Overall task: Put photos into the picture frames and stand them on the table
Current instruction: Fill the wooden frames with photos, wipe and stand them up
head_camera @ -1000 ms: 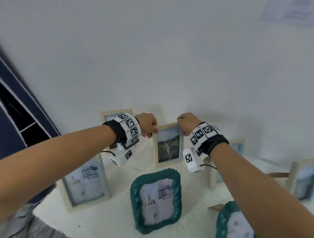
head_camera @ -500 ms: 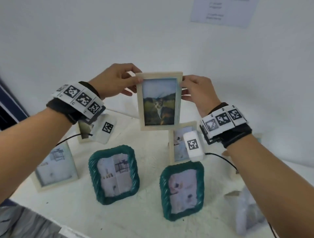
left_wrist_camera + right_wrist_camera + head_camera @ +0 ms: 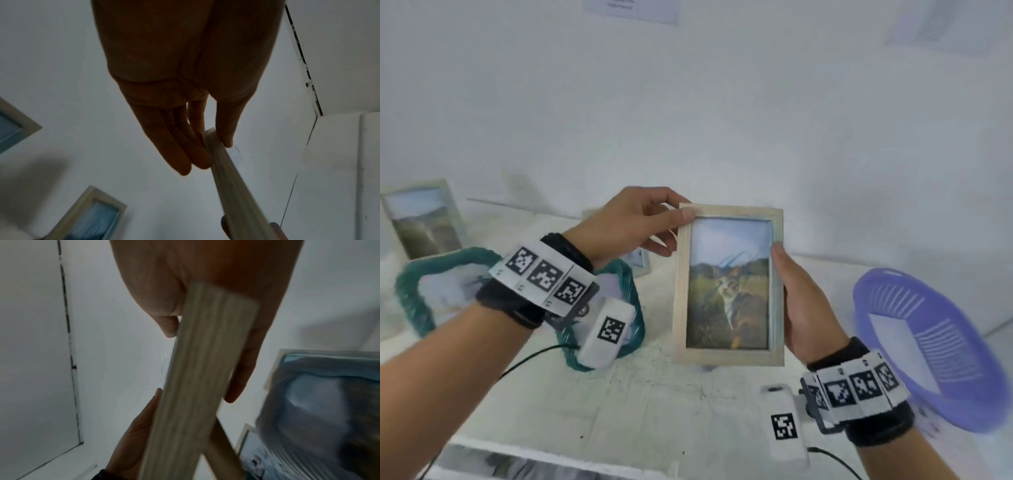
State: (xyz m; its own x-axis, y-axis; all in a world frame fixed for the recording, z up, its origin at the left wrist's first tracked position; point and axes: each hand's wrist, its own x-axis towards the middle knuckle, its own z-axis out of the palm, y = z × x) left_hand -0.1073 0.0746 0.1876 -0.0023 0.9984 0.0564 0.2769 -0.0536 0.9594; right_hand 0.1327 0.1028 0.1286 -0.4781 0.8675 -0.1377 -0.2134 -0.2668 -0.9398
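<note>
A light wooden frame [image 3: 727,284] with a cat photo in it hangs upright in the air above the white table [image 3: 654,404]. My left hand [image 3: 633,222] pinches its top left corner, thumb on the front and fingers behind. My right hand [image 3: 804,301] grips its right side, thumb on the front edge. In the left wrist view the frame's edge [image 3: 226,162] sits between my left hand's [image 3: 203,142] thumb and fingers. In the right wrist view the frame's side [image 3: 199,369] runs along my right hand [image 3: 207,331], and its brown back stand shows below.
Two green twisted frames [image 3: 417,294] [image 3: 635,308] stand on the table behind my left arm. Another wooden frame [image 3: 421,219] stands at the far left by the wall. A purple plastic basket [image 3: 928,342] lies at the right. Papers hang on the wall.
Both hands lifted the cat frame off the back of the table and brought it toward me and to the right. My right hand slid from the top corner down the right side.
</note>
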